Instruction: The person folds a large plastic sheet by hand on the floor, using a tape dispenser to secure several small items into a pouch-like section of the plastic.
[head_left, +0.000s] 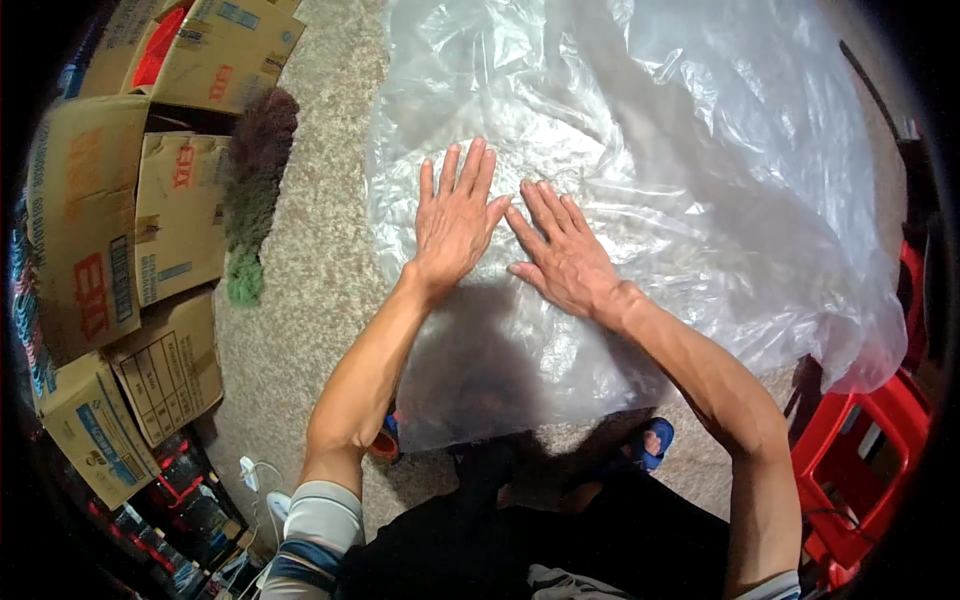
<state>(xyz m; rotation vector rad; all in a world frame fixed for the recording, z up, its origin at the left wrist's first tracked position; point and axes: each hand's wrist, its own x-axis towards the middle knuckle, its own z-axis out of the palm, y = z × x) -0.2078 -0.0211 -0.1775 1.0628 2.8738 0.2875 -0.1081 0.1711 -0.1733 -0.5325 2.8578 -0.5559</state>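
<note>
A large sheet of clear plastic film (660,130) lies spread over a speckled stone-like surface (320,260). My left hand (455,220) presses flat on the film, fingers apart and pointing away from me. Right beside it, my right hand (562,255) also lies flat on the film, fingers spread and angled to the upper left. The two hands almost touch at the thumbs. Neither hand grips anything. The film is wrinkled and hangs over the near edge by my legs.
Flattened and stacked cardboard boxes (120,230) stand at the left. A brown and green fuzzy duster (255,190) lies beside them. A red plastic crate (860,450) sits at the lower right. White cables and a plug (255,475) lie at the lower left.
</note>
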